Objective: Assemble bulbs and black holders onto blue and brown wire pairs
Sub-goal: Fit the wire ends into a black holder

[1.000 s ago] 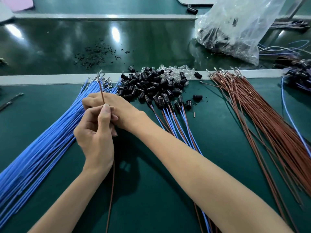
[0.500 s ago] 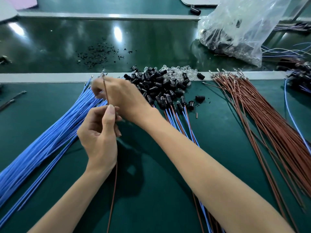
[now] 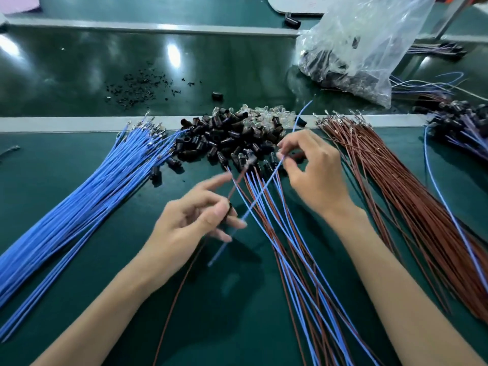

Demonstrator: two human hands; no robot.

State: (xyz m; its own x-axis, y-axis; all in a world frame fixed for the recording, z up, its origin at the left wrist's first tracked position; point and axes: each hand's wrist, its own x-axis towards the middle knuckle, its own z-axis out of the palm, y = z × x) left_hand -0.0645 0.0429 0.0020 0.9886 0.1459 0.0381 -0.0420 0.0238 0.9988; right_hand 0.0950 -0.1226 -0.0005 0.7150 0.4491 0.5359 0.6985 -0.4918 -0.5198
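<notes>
My left hand [image 3: 195,223] holds a single brown wire [image 3: 174,307] between thumb and curled fingers, with the index finger stretched out. The wire trails down toward the near edge. My right hand [image 3: 314,175] pinches a single blue wire [image 3: 237,223] that slants from under my left hand up past the pile of black holders [image 3: 224,138]. Clear bulbs [image 3: 264,117] lie just behind the holders. Joined blue and brown pairs [image 3: 290,247] fan out between my arms.
A thick bundle of loose blue wires [image 3: 92,196] lies at the left and a bundle of brown wires [image 3: 412,194] at the right. A clear plastic bag [image 3: 356,48] sits at the back right, wired holders [image 3: 462,122] at the far right, and black crumbs [image 3: 142,85] on the belt.
My right hand has left the blue bundle and swung right over the holder pile with one blue wire in it. My left hand has shifted right with the brown wire.
</notes>
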